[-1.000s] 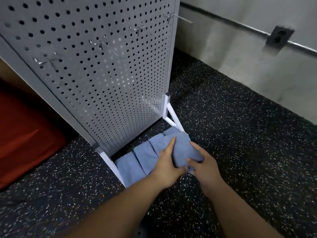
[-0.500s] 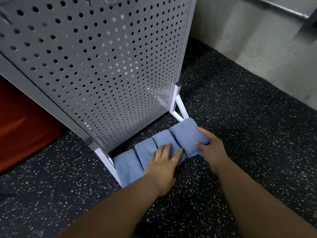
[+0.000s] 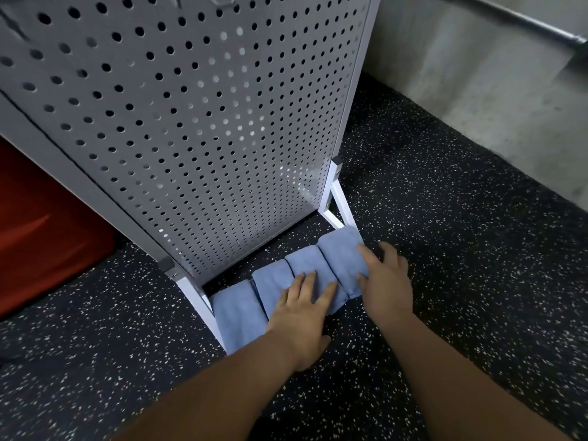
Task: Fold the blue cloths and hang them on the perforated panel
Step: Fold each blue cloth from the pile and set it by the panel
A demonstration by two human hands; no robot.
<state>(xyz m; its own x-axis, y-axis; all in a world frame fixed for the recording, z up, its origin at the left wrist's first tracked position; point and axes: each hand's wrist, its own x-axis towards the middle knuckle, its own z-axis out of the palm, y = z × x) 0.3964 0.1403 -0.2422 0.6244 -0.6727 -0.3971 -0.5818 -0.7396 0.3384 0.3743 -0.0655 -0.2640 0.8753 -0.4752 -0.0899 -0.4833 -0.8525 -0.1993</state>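
Several folded blue cloths lie in a row on the floor at the foot of the grey perforated panel [image 3: 197, 122]. The rightmost cloth [image 3: 340, 253] sits beside the panel's white right leg [image 3: 342, 202]. My right hand [image 3: 385, 278] rests on that cloth's near right edge with fingers straight and spread. My left hand [image 3: 302, 310] lies flat on the second cloth from the right [image 3: 307, 262], fingers extended. The leftmost cloth [image 3: 235, 313] lies against the white left leg [image 3: 200, 303].
Black speckled rubber floor [image 3: 461, 265] surrounds the stand. A concrete wall [image 3: 477, 90] with a metal conduit [image 3: 515, 23] rises at the right. A red object [image 3: 41, 224] sits behind the panel at the left. Metal hooks [image 3: 222, 3] show at the panel's top.
The rightmost cloth was held up in both hands a second ago and now lies flat in the row. My right hand has let go and opened over it; my left moved onto the neighbouring cloth.
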